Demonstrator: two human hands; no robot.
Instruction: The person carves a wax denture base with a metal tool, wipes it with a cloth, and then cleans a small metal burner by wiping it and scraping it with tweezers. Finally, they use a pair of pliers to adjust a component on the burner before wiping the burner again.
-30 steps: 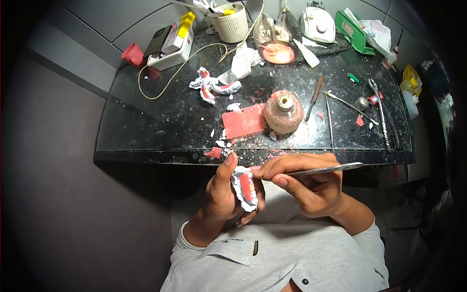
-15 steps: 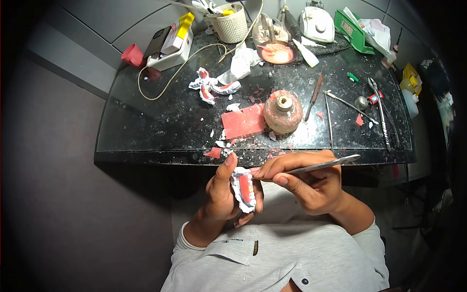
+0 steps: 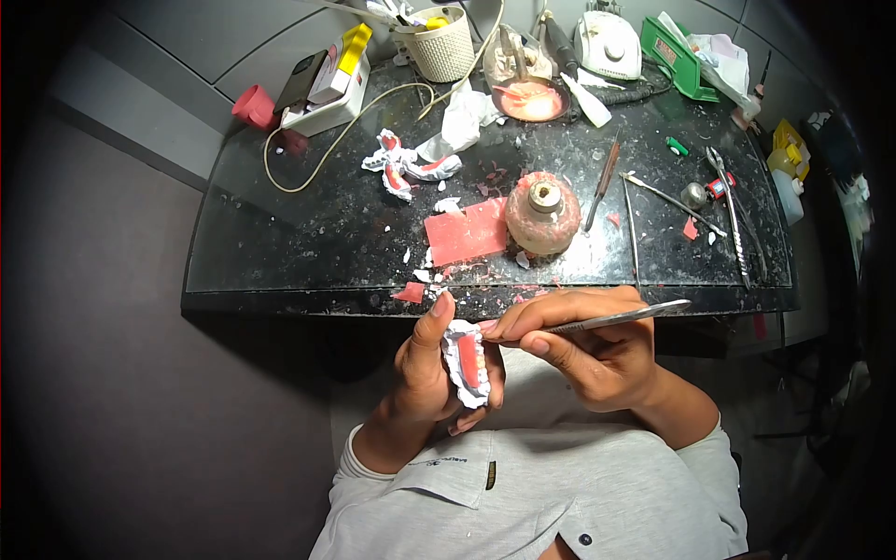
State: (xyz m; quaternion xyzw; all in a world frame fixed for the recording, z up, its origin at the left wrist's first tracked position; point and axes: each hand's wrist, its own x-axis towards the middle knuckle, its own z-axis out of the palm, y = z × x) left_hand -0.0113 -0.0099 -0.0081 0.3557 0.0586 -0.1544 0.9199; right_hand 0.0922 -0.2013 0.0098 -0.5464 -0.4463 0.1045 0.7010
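My left hand (image 3: 425, 364) is closed around a white plaster dental model (image 3: 469, 397), held in front of the bench edge. A strip of red wax (image 3: 469, 360) lies along the model, with a row of yellowish teeth (image 3: 482, 365) on its right side. Pinched like a pen in my right hand (image 3: 597, 350) is a metal wax carver (image 3: 616, 318). Its broad end points up to the right. The other end is hidden by my fingers, close to the upper edge of the model; whether it touches cannot be seen.
On the dark bench (image 3: 308, 238) stand a glass spirit burner (image 3: 543, 219) and a pink wax sheet (image 3: 457, 235). More plaster models (image 3: 397, 168) lie at the back left. Several metal tools (image 3: 737, 229) rest at the right. A wax dish (image 3: 532, 101) and white basket (image 3: 443, 51) stand behind.
Almost nothing differs. The carver's free end sits very slightly lower; both hands and the dental model keep their places.
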